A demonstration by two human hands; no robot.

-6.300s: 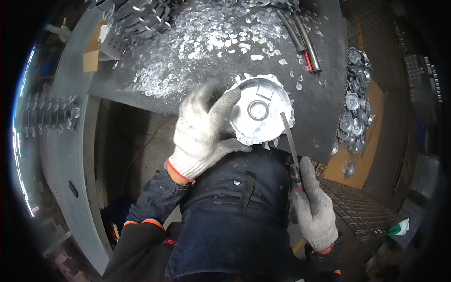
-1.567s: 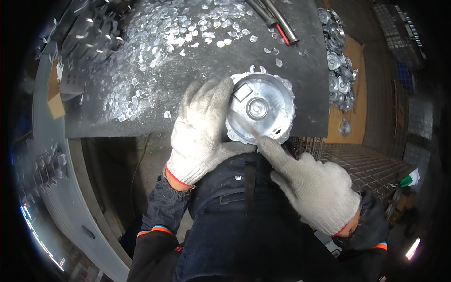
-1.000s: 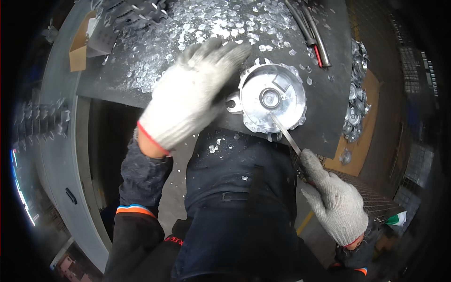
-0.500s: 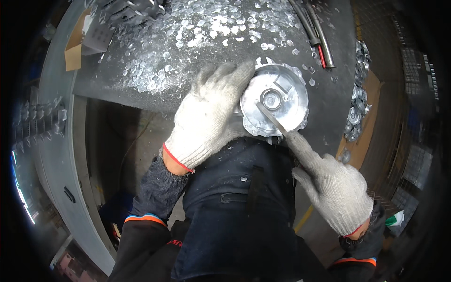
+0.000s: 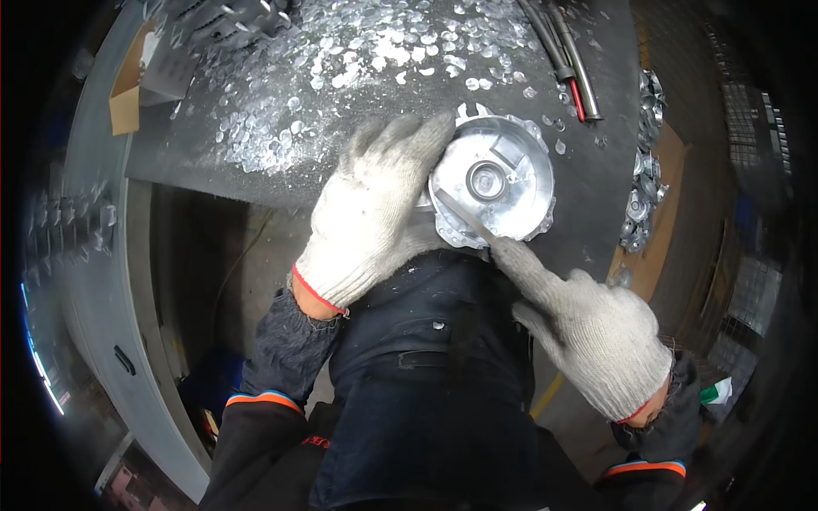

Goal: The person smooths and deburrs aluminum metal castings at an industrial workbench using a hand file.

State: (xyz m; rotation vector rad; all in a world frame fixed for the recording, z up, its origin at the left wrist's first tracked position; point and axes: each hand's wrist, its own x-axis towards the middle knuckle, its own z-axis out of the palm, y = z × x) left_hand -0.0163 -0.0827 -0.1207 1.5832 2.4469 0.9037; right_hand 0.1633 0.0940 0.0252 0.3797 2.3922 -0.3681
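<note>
A round, silvery metal casting (image 5: pixel 524 211) with a raised centre ring and notched rim lies at the dark table's near edge, close to my lap. My gloved left hand (image 5: pixel 366 200) grips its left side, the thumb by the lower rim and the fingers along the upper left. In my gloved right hand (image 5: pixel 592 332) is a narrow flat metal blade (image 5: pixel 463 212), perhaps a file or scraper. The index finger stretches along it. Its tip lies over the inside of the casting, near the left wall; the handle is hidden in my palm.
Small thin metal discs (image 5: pixel 264 136) are scattered over the dark table (image 5: pixel 588 187). At the back right lie metal rods (image 5: pixel 573 64), one with a red part. An open cardboard box (image 5: pixel 128 98) stands at the left; metal parts (image 5: pixel 641 200) are heaped along the right edge.
The blade's tip has moved left, from beside the centre ring to near the casting's left wall. My right hand has shifted slightly left with it; my left hand keeps its hold.
</note>
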